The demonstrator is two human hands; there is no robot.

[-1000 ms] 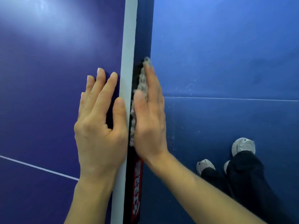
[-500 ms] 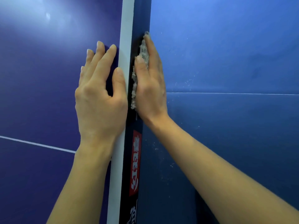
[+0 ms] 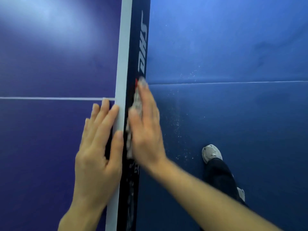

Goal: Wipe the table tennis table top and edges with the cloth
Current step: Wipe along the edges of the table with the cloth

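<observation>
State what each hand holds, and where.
No grip on anything. The right hand presses the cloth flat against the table's side edge with straight fingers; the left hand rests flat on the table top.

Blue floor (image 3: 233, 39), pale seam line (image 3: 233, 82), white specks (image 3: 177, 124)

Even, fairly bright indoor light. A broad pale glare lies on the desk (image 3: 50, 64) at upper left, so the source is probably overhead. The right hand (image 3: 146, 130) and the cloth (image 3: 128, 142) under it are smeared by motion blur. The left hand (image 3: 98, 147) is sharper, with a dark shadow between thumb and forefinger. The white edge band (image 3: 122, 47) leans slightly — wide-angle distortion.
</observation>
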